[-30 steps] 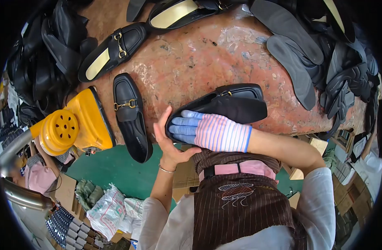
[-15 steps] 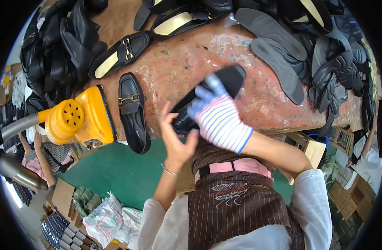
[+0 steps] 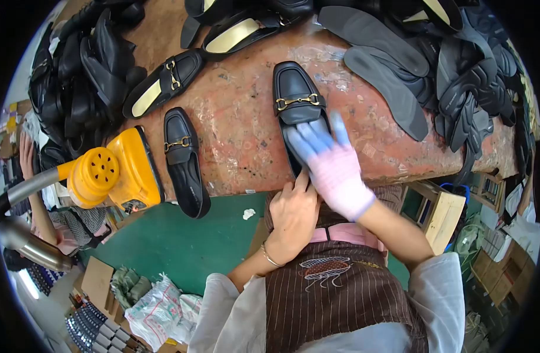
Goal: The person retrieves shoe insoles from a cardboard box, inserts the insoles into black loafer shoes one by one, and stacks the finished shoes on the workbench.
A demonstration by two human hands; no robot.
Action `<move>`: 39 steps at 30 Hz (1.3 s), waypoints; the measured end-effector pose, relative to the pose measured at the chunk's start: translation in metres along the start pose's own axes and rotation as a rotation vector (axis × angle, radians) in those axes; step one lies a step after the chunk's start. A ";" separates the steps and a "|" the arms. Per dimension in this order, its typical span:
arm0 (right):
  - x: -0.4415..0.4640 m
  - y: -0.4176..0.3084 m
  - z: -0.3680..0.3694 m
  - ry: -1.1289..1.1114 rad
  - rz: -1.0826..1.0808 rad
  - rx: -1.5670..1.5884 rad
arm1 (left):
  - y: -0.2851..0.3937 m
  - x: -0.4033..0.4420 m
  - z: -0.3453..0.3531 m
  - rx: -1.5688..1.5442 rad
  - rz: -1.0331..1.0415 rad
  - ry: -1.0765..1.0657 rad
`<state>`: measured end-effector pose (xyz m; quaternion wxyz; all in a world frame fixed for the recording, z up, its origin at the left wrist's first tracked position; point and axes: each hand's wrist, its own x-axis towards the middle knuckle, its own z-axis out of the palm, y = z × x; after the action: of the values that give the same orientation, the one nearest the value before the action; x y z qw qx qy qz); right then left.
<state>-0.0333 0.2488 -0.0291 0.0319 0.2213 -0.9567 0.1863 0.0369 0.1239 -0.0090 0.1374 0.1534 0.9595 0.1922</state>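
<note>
A black loafer [image 3: 292, 85] with a gold horsebit buckle rests on the worn red tabletop, its toe pointing away from me and its heel at the front edge. At that heel, my bare left hand [image 3: 293, 215] has its fingers curled together against the back of the shoe. My right hand [image 3: 337, 173], in a striped glove with blue fingertips, reaches over the shoe's opening with its fingers apart, slightly blurred. The inside of the shoe is mostly covered by this hand. To the left lies another black loafer [image 3: 181, 159] with a dark insole.
A yellow lamp-like machine head [image 3: 128, 165] on a metal arm stands at the left edge. More loafers [image 3: 164, 82] line the back. Grey-black insoles [image 3: 387, 88] are piled at the right, and black shoe uppers [image 3: 99, 65] at the left. Another person's arm [image 3: 37, 200] shows far left.
The long black piece tilted between my hands has given way to a loafer upright on the table. My left hand moved right to its heel; my gloved hand came down to its opening.
</note>
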 end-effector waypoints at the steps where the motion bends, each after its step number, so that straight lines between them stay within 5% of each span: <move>1: 0.018 0.004 0.008 -0.024 0.026 -0.081 | 0.001 0.003 -0.001 -0.021 0.016 0.054; 2: 0.032 0.006 0.009 -0.017 0.030 -0.083 | 0.003 0.005 -0.001 -0.046 0.031 0.111; 5: 0.074 -0.003 -0.004 -0.723 0.286 -0.083 | 0.003 0.007 -0.001 -0.013 0.041 0.096; 6: 0.056 -0.005 -0.001 -0.722 0.273 -0.090 | 0.002 0.008 -0.001 0.002 0.036 0.092; 8: 0.011 -0.010 -0.001 0.068 0.048 -0.054 | -0.002 0.009 -0.002 -0.005 0.015 0.090; 13: 0.034 0.004 -0.005 -0.131 0.035 -0.148 | 0.000 0.010 0.000 -0.051 0.040 0.113; 16: 0.090 -0.006 -0.019 -1.015 0.301 -0.060 | -0.001 0.006 0.002 -0.056 0.049 0.126; 17: 0.070 -0.007 -0.013 -1.012 0.299 -0.067 | -0.003 0.004 0.003 -0.044 0.046 0.104; 19: 0.010 -0.003 0.017 0.042 -0.128 -0.221 | -0.006 0.007 0.005 -0.033 0.032 0.101; 20: 0.018 -0.002 0.032 0.041 -0.132 -0.220 | -0.006 0.005 0.005 -0.040 0.024 0.085; 23: 0.079 0.014 0.063 -0.596 0.448 0.232 | -0.003 0.008 0.006 -0.033 0.049 0.082; 28: 0.056 -0.009 0.024 -0.228 0.154 -0.165 | -0.006 0.006 0.004 -0.052 0.040 0.110; 32: 0.079 0.010 0.077 -0.215 0.330 0.104 | -0.002 0.010 0.002 -0.075 0.029 0.161; 34: 0.077 0.016 0.108 0.284 0.204 0.178 | 0.001 0.010 0.001 -0.086 0.044 0.174; 35: 0.067 0.015 0.092 0.279 0.246 0.158 | 0.004 0.009 0.000 -0.064 0.032 0.173; 39: 0.075 0.000 -0.047 -0.812 0.085 0.279 | -0.008 0.004 -0.003 -0.160 0.063 0.325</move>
<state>-0.1017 0.2349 0.0252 -0.3851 0.2392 -0.8655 0.2130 0.0307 0.1176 -0.0102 -0.0138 0.1386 0.9455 0.2944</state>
